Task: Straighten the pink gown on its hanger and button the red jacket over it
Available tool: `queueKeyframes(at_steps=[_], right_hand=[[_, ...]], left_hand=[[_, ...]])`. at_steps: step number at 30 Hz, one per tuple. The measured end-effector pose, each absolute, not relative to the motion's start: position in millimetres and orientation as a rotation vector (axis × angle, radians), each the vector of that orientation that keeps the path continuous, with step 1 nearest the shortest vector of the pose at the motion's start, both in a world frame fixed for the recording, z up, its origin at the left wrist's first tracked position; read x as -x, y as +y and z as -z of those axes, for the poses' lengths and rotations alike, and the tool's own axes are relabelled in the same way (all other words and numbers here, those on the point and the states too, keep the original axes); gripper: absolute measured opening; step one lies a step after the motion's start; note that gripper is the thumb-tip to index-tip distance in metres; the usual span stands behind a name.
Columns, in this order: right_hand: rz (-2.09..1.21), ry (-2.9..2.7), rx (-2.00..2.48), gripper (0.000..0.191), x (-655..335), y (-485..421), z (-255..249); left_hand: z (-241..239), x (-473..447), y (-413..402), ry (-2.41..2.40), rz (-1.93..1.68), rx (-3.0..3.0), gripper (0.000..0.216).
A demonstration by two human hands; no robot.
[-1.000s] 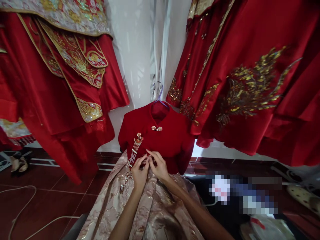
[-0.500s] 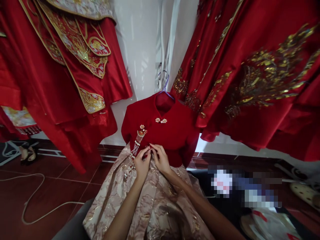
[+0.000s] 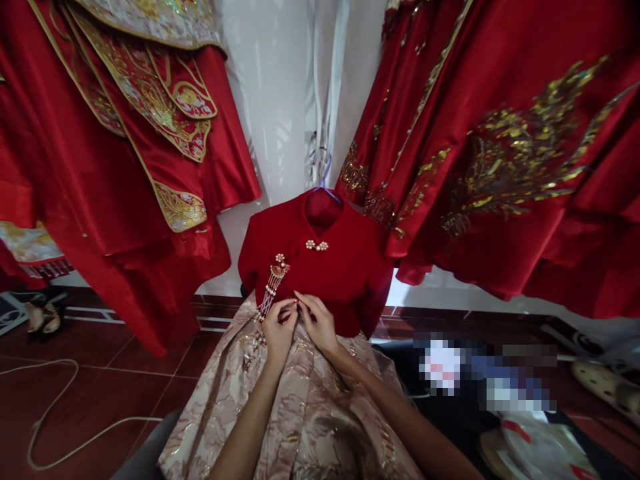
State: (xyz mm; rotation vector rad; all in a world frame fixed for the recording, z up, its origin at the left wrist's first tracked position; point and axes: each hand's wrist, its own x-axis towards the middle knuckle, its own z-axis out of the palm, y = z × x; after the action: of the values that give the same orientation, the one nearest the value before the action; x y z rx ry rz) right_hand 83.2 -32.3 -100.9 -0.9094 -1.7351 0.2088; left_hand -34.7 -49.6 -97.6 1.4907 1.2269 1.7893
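A red velvet top [image 3: 340, 280] with a stand collar hangs on a thin purple hanger [image 3: 325, 181]. Below it spreads a pale pink-gold brocade skirt [image 3: 210, 407]. My left hand [image 3: 278, 331] and my right hand [image 3: 317, 323] meet at the top's lower front, fingertips pinched close together. What sits between them is too small to make out. A beaded tassel brooch [image 3: 273, 287] hangs on the top, just above and left of my left hand. Higher up, at the collar opening, is a flower-shaped pearl clasp [image 3: 317, 245].
Red embroidered gowns hang on the left [image 3: 125, 153] and a gold-sequined red gown [image 3: 525, 147] on the right. A pale cable [image 3: 75, 400] lies on the tiled floor. Heeled shoes [image 3: 44, 317] stand far left; clear-wrapped packages [image 3: 540, 447] lie at lower right.
The whole view has shifted slightly, so things sit a little lower and further left. My hands stay together at the top's front, fingers still pinched.
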Motion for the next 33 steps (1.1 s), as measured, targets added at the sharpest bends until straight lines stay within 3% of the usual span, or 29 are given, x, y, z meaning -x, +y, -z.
queueKeyframes(at_steps=[20,33], right_hand=[[-0.22,-1.742,0.885,0.038,-81,-23,99],[-0.354,-1.618,0.872,0.026,-79,-23,101]], left_hand=[[101,40,-37,1.266,-1.779,-1.598,0.021],[104,42,-35,1.295,-1.752,-1.607,0.022]])
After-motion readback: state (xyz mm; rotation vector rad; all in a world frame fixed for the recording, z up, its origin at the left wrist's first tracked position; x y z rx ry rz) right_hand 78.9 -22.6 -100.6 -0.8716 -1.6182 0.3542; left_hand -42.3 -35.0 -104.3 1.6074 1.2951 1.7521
